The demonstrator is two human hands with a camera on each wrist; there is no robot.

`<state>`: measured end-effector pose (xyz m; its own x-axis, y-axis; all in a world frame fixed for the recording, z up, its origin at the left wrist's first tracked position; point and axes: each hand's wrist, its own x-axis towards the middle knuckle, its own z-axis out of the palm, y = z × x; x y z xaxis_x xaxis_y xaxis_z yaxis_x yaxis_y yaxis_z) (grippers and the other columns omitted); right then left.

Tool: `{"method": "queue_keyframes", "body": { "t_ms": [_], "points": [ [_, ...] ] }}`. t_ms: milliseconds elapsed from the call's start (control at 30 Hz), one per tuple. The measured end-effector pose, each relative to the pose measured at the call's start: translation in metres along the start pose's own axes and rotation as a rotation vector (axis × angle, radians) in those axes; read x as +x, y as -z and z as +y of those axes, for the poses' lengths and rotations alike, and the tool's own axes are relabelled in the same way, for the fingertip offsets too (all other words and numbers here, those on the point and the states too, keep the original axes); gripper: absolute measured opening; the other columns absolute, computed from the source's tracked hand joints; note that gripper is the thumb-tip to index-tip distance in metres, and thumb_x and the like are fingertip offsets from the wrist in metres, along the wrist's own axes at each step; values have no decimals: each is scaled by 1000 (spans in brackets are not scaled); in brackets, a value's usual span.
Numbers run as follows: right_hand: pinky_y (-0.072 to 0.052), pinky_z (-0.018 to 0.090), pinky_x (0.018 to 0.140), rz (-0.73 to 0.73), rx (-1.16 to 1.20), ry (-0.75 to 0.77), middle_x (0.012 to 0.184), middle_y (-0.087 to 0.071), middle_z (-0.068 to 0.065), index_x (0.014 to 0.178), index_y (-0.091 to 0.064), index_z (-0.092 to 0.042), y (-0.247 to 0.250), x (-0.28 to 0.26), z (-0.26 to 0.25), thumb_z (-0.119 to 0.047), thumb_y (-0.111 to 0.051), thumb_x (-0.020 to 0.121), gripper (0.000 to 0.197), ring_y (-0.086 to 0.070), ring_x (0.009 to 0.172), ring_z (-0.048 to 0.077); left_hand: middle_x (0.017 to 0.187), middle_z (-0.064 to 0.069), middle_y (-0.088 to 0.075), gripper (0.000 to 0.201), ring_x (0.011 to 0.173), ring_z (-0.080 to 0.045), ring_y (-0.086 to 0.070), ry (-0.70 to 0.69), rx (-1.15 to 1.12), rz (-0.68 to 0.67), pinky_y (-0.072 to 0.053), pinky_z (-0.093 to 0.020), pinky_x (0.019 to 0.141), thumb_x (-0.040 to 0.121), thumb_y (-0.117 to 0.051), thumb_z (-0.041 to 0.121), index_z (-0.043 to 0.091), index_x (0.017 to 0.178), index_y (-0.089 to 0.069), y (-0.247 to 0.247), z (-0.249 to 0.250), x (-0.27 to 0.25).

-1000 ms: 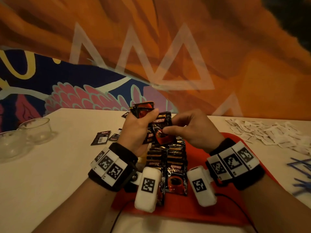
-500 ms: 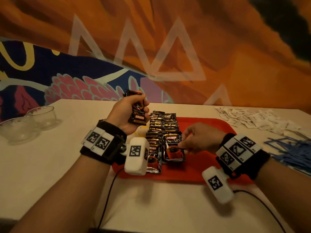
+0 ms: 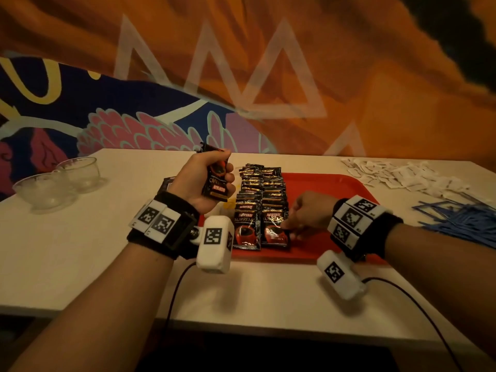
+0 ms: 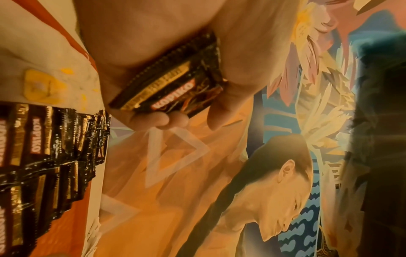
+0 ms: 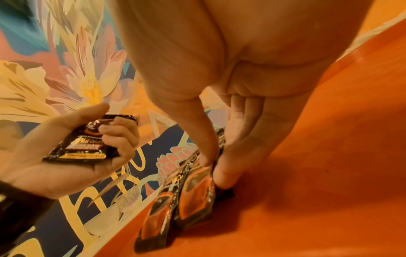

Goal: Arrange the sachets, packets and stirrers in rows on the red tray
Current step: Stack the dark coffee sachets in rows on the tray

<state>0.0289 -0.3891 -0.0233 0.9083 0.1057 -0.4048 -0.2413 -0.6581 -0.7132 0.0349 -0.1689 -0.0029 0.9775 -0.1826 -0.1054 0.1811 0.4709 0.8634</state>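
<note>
Black coffee packets are lying in two rows on the red tray, the right hand pinching the nearest packet while the left hand is clutching a spare stack above the table.

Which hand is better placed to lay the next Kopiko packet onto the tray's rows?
Probably the right hand: it is already down at the front packet on the red tray. The left hand only grips the spare packets above the table.
</note>
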Motion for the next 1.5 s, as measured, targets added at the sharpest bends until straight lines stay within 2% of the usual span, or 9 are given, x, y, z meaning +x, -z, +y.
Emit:
{"method": "queue_keyframes", "body": {
  "t_ms": [300,433,533,767,867,1100,1167,1300,1500],
  "points": [
    [-59,29,64,2,65,23,87,-72,17,94,-61,0,8,-2,13,-7,-71,86,14,-70,70,20,80,-9,-64,30,61,-19,-60,37,14,51,-50,-30,53,90,-42,5,8,119,-48,7,-12,-2],
    [-60,33,69,88,17,94,95,-72,11,101,-61,-6,15,-4,13,-16,-74,85,23,-71,80,20,99,-13,-75,26,86,-24,-72,91,139,69,-60,-39,74,99,-48,11,1,117,-64,7,-14,-2],
    [-57,32,67,191,74,264,94,-70,8,100,-61,-9,16,-4,6,-20,-75,84,24,-69,82,20,113,-17,-72,29,101,-30,-72,64,215,88,-61,-48,72,94,-61,13,2,121,-66,6,-15,-3],
    [-54,28,65,172,294,527,93,-71,4,98,-65,-14,-5,-11,-24,-31,-83,76,33,-71,83,17,108,-19,-74,35,100,-36,-72,-20,208,129,-56,-57,88,82,-76,10,0,115,-68,-13,-19,-7],
    [-58,39,71,132,383,530,83,-70,4,89,-67,-16,-15,-9,-30,-13,-82,77,20,-70,80,22,108,-21,-73,33,97,-36,-72,-34,191,97,-59,-50,81,83,-74,10,-1,114,-69,-22,-25,-8],
    [-51,27,63,123,345,508,75,-67,3,71,-69,-15,-8,-10,-33,2,-73,82,20,-64,74,16,94,-13,-73,17,88,-28,-71,-217,254,76,-57,-37,70,90,-70,18,8,103,-67,-15,-24,-11],
    [-48,20,58,73,340,515,75,-66,2,76,-68,-14,-7,-12,-31,3,-70,85,19,-62,68,12,99,-13,-73,19,93,-28,-71,-268,279,100,-57,-36,73,90,-69,8,10,109,-65,-15,-22,-11],
    [-55,27,68,-106,542,436,98,-73,14,107,-68,-1,-3,-15,-26,-1,-71,84,23,-69,84,20,98,-10,-72,19,91,-24,-72,-369,189,178,-58,-34,72,89,-68,3,11,106,-65,-16,-21,-10],
    [-51,23,57,135,832,491,94,-67,10,108,-64,-2,7,-11,-31,-3,-68,88,21,-63,75,17,67,-3,-56,17,63,-16,-55,-266,313,108,-47,-29,59,88,-63,-6,11,92,-64,-10,-29,-9]
  ]
}}
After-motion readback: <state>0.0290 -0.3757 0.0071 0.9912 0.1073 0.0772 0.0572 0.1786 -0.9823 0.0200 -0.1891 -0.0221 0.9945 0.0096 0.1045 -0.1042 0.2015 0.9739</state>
